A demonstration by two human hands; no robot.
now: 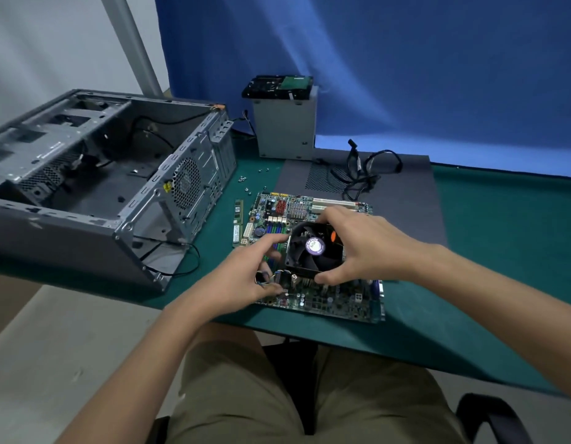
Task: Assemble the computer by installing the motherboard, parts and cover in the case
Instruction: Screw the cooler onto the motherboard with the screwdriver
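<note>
- Black square cooler fan [314,248], purple round label, sits on green motherboard [326,299] on the green table [502,235];
- right hand [364,245] grips its edges; left hand [245,274] just beside, its hold I cannot tell;
- open grey metal case [85,200] contains black cables [169,122].

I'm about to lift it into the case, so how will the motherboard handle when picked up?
Probably stiff: the motherboard lies flat as a thin board. Likely heavier around the cooler fan, the bulky block that the right hand grips. Probably fragile, with small exposed parts all over it.
</note>
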